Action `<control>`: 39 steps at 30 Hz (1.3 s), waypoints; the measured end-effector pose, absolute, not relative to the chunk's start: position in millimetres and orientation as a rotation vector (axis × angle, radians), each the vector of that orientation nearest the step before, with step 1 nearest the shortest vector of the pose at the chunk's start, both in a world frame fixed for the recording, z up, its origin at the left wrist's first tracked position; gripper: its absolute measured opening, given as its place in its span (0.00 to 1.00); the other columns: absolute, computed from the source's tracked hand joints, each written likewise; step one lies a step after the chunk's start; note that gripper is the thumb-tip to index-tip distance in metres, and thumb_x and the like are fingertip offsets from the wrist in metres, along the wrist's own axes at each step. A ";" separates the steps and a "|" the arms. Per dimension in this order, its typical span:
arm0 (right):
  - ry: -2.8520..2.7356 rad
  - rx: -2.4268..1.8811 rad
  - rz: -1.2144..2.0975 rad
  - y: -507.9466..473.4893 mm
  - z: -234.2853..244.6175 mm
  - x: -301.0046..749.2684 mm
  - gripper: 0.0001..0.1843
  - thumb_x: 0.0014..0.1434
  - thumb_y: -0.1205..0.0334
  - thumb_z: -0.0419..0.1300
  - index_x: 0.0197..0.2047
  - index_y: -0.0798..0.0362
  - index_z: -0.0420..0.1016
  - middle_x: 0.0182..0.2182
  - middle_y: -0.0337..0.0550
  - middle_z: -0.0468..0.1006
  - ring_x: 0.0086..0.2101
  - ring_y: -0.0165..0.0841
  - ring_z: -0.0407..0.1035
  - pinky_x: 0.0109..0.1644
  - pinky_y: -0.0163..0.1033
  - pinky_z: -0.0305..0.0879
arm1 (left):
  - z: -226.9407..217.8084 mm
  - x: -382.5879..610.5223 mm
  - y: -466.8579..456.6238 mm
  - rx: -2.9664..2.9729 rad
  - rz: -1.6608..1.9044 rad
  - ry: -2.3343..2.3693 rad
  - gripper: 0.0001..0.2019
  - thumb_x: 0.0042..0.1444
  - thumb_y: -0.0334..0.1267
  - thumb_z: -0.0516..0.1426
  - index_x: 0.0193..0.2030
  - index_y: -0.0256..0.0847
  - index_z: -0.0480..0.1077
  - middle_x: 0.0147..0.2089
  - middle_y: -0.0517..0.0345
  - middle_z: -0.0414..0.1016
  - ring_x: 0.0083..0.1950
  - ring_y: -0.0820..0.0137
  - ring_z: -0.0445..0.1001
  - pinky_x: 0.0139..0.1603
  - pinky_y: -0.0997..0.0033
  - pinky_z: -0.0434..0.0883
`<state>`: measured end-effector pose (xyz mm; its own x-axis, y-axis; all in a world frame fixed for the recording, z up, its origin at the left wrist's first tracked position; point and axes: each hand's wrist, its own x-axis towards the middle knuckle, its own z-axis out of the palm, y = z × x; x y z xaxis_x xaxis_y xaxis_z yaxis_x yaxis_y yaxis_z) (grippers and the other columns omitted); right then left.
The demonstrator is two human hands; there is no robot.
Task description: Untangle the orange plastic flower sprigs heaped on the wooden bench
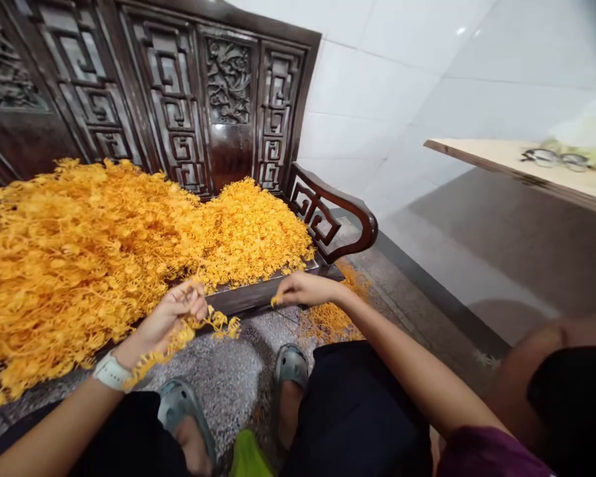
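Note:
My left hand (pixel 181 308), with a pale watch on its wrist, is closed around a yellow-orange plastic flower sprig (pixel 221 324). The sprig's curly stems hang below the fingers and along the forearm. To its right my right hand (pixel 300 289) pinches a small yellow-orange plastic piece (pixel 275 301) between thumb and fingertips. The two hands are apart, in front of the seat's edge. Beyond them a large heap of similar yellow-orange sprigs (pixel 89 245) covers most of the bench seat, with a smaller pile of loose yellow-orange pieces (pixel 258 232) at its right end.
The dark carved wooden bench (pixel 233 152) has a curved armrest (pixel 362 232) on the right. Orange scraps (pixel 328 321) lie on the speckled floor (pixel 243 377). Eyeglasses (pixel 556 159) rest on a wooden board (pixel 501 156). Someone's bare knee (pixel 531 371) shows at lower right.

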<state>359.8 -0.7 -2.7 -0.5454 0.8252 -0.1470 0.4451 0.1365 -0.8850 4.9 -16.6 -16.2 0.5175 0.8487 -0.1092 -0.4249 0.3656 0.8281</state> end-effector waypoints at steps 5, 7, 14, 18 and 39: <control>-2.695 -0.965 1.637 -13.7 -11.2 327.0 0.06 0.60 0.62 0.68 0.37 0.56 0.86 0.30 0.43 0.83 0.29 0.30 0.71 0.37 0.36 0.61 | -8.4 -16.6 5.9 0.806 1.018 0.641 0.17 0.42 0.35 0.76 0.38 0.37 0.77 0.23 0.61 0.68 0.26 0.73 0.68 0.29 0.74 0.69; -2.257 -0.911 1.882 -0.1 -0.2 319.6 0.09 0.59 0.58 0.70 0.37 0.56 0.84 0.31 0.44 0.83 0.30 0.31 0.72 0.37 0.36 0.64 | -2.6 -20.5 7.9 0.815 1.043 0.648 0.17 0.42 0.35 0.76 0.37 0.37 0.77 0.23 0.62 0.68 0.26 0.73 0.68 0.29 0.75 0.69; -1.056 -1.008 1.737 18.4 18.3 297.8 0.16 0.67 0.53 0.59 0.47 0.54 0.80 0.33 0.42 0.79 0.26 0.25 0.65 0.30 0.32 0.60 | -3.5 -24.3 13.4 0.807 1.102 0.680 0.19 0.40 0.36 0.77 0.37 0.36 0.77 0.24 0.61 0.71 0.27 0.71 0.73 0.29 0.76 0.73; -1.376 -1.118 1.732 -10.1 2.5 278.5 0.13 0.62 0.57 0.65 0.46 0.56 0.81 0.30 0.41 0.79 0.25 0.25 0.66 0.29 0.33 0.59 | -4.5 -21.9 6.3 0.714 1.122 0.785 0.09 0.56 0.31 0.69 0.40 0.37 0.75 0.38 0.52 0.82 0.40 0.66 0.82 0.42 0.70 0.80; -1.961 -1.038 1.021 -42.5 2.1 257.9 0.06 0.69 0.60 0.61 0.41 0.54 0.74 0.31 0.38 0.74 0.31 0.29 0.66 0.37 0.38 0.62 | -15.5 40.5 -14.9 0.993 1.086 0.966 0.16 0.44 0.37 0.77 0.39 0.36 0.82 0.39 0.51 0.85 0.40 0.68 0.82 0.44 0.69 0.78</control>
